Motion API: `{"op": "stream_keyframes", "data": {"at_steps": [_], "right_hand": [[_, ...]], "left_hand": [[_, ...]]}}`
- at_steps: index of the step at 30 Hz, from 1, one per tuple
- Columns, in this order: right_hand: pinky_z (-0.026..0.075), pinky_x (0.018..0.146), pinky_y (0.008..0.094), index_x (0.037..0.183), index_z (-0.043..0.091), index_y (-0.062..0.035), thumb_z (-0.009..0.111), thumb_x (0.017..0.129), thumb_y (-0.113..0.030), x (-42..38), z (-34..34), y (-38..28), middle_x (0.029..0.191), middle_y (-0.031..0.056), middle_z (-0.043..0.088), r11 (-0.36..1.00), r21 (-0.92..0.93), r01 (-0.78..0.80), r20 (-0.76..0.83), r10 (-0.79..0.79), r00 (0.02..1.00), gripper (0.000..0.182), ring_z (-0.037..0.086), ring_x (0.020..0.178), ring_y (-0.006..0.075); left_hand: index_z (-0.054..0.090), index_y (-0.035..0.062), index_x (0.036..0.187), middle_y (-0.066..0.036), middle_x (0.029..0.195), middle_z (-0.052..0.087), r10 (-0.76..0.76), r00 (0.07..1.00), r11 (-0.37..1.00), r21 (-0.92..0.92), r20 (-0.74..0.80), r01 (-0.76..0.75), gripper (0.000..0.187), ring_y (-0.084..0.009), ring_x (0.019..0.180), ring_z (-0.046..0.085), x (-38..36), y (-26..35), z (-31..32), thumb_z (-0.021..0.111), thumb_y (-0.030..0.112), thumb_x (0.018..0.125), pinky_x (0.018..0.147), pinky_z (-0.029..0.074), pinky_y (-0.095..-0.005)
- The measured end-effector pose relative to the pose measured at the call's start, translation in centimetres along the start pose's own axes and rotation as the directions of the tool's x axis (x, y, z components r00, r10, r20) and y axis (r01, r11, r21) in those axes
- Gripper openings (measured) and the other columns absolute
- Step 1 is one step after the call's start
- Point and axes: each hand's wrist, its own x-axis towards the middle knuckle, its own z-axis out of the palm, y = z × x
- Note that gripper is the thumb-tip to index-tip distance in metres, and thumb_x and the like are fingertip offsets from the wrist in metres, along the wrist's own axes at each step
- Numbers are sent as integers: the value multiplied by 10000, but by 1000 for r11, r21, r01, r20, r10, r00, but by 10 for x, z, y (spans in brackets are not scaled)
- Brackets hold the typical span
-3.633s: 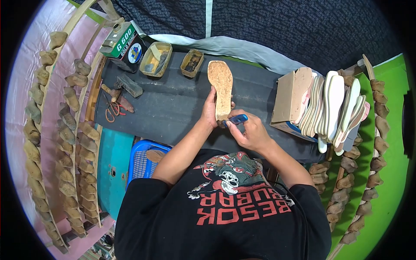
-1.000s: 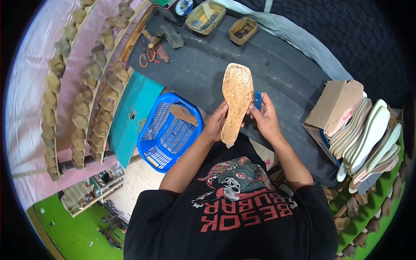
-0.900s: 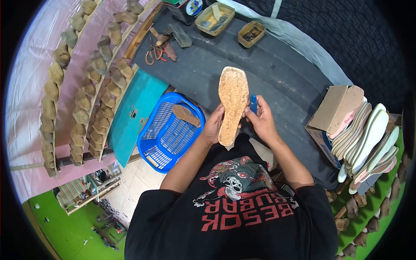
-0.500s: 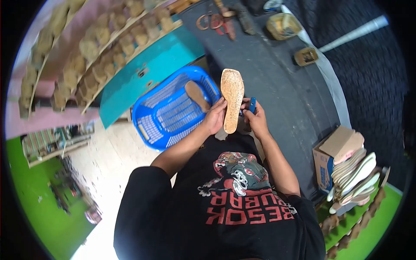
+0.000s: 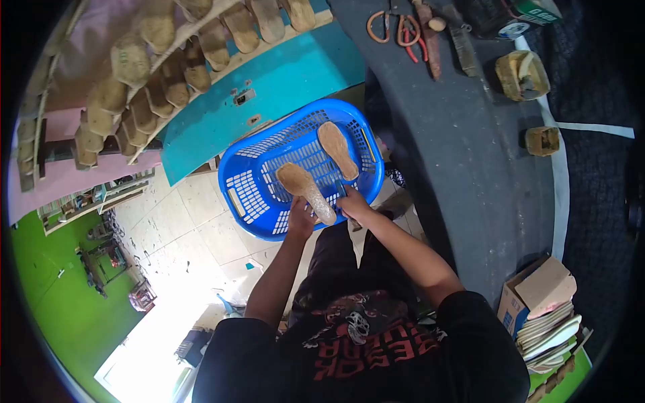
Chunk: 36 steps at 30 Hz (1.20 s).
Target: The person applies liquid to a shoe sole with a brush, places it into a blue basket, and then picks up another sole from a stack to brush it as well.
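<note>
My left hand (image 5: 300,218) is closed on the narrow end of a tan shoe insole (image 5: 295,180), holding it tilted over a blue plastic laundry basket (image 5: 232,158). To its right my right hand (image 5: 355,205) is closed by the basket's near rim, apart from the insole. A small dark blue tool (image 5: 341,189) shows at its fingers; its kind is mostly hidden. A second brown insole (image 5: 338,149) lies inside the basket, toward the right end.
A dark-covered table (image 5: 457,154) runs along the right, bearing scissors (image 5: 406,32), red-handled pliers (image 5: 418,48) and small containers (image 5: 523,74). A cardboard box (image 5: 541,289) stands near stacked insoles (image 5: 547,336). Wooden shoe lasts (image 5: 171,77) line shelves at upper left, above a teal panel (image 5: 275,80).
Both hands have moved down and left from beside the table to over the basket. The held insole has gone with my left hand and now tilts. My view has shifted too.
</note>
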Motion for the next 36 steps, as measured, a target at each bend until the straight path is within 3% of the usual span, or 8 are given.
{"op": "stream_keyframes", "data": {"at_steps": [2, 10, 14, 17, 22, 25, 30, 36], "right_hand": [[406, 397, 335, 1070, 595, -9, 563, 821, -14, 40, 2, 2, 729, 84, 607, 985, 140, -104, -87, 117, 989, 251, 522, 451, 170], [426, 432, 333, 891, 567, -59, 590, 792, -42, 120, -35, 16, 700, 69, 569, 889, 439, -131, -197, 237, 951, 103, 536, 481, 176], [439, 464, 342, 895, 575, -74, 605, 805, -67, 121, -60, 27, 730, 64, 578, 885, 458, -85, -277, 233, 932, 95, 548, 531, 195], [450, 485, 356, 902, 590, -80, 619, 819, -81, 118, -76, 33, 747, 66, 583, 864, 486, -134, -237, 277, 931, 88, 569, 575, 209], [468, 524, 372, 907, 595, -81, 624, 830, -103, 117, -71, 30, 774, 79, 582, 840, 531, -108, -213, 256, 943, 85, 577, 591, 226], [476, 539, 370, 900, 590, -85, 612, 832, -94, 113, -60, 26, 775, 77, 580, 844, 522, -123, -211, 268, 940, 72, 576, 590, 226], [481, 519, 375, 1207, 570, -26, 551, 851, -25, 57, -57, 11, 924, 95, 671, 861, 508, -23, -147, 112, 983, 357, 568, 615, 207], [472, 504, 314, 1222, 589, -9, 523, 943, -60, -52, -77, -12, 972, 116, 701, 905, 417, 86, -222, 9, 975, 291, 564, 590, 180]], "left_hand": [[468, 234, 1419, -15, 1448, 546, -18, 999, 1000, -22, -43, 17, 324, -252, 1364, 508, 28, 5, -6, 467, 247, 1095, 1078, 444, -584], [492, 286, 1425, 20, 1456, 515, -16, 998, 997, -81, 62, 21, 354, -243, 1328, 515, 153, -21, 24, 495, 232, 1074, 1047, 441, -590], [252, 304, 1629, -29, 1604, 444, -176, 983, 980, 102, 51, 170, 611, -280, 1482, 391, 209, -45, 43, 499, 320, 1070, 1168, 239, -648], [351, 313, 1558, -2, 1563, 480, -248, 968, 950, 185, -36, 250, 503, -274, 1410, 447, 222, -59, 49, 481, 311, 1072, 1147, 272, -640], [248, 246, 1623, -49, 1590, 467, -202, 978, 932, 296, -55, 209, 630, -313, 1453, 427, 215, -62, 53, 512, 301, 1054, 1158, 254, -635], [227, 214, 1646, -46, 1505, 521, -182, 983, 917, 363, 9, 166, 774, -267, 1367, 497, 198, -57, 49, 600, 288, 972, 994, 378, -514], [251, 171, 1638, -96, 1558, 510, -199, 979, 840, 523, 45, 146, 704, -330, 1433, 469, 155, -39, 22, 551, 330, 1022, 1146, 337, -582], [196, 127, 1650, -140, 1595, 455, -240, 965, 792, 596, 104, 133, 634, -342, 1427, 473, 82, -15, 8, 399, 343, 1090, 1169, 346, -551]]}}
